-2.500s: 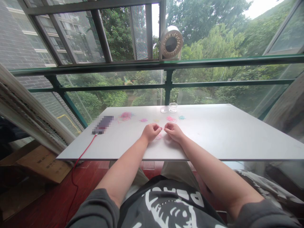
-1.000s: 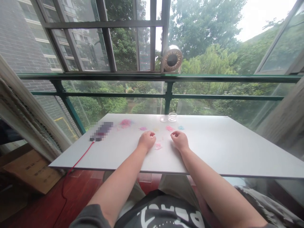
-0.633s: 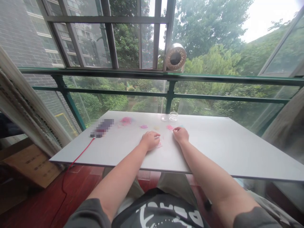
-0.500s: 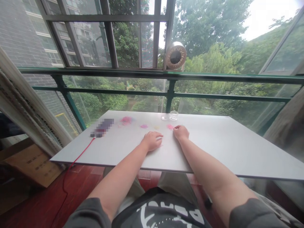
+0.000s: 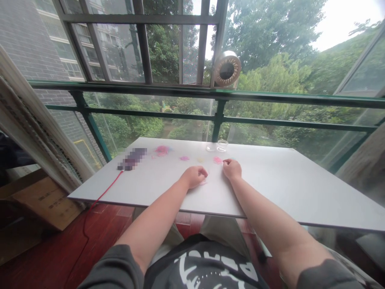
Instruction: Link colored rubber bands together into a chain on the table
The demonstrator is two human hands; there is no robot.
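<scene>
My left hand (image 5: 195,177) rests low over the white table (image 5: 270,180), its fingers curled in. Beside and below its fingertips lie a few pale pink pieces (image 5: 204,183), too small to name. My right hand (image 5: 232,169) is closed, thumb and fingertips together, at the right edge of a small pink pile (image 5: 217,160). Whatever either hand pinches is hidden. To the left lie a pale yellow pile (image 5: 200,159), a purple pile (image 5: 184,158) and a larger pink-red heap (image 5: 162,150). A bit of light blue (image 5: 233,159) shows behind my right hand.
A clear round tub (image 5: 222,146) and a clear lid (image 5: 211,148) stand at the table's back edge. A blurred-out device (image 5: 132,159) with a red cable (image 5: 105,187) lies at the left. A round fan-like device (image 5: 227,70) sits above the green railing (image 5: 150,86).
The fingers of my left hand have curled inward, and more of the pale pink pieces beside them shows. My right hand stays by the pink pile. The whole view has shifted slightly.
</scene>
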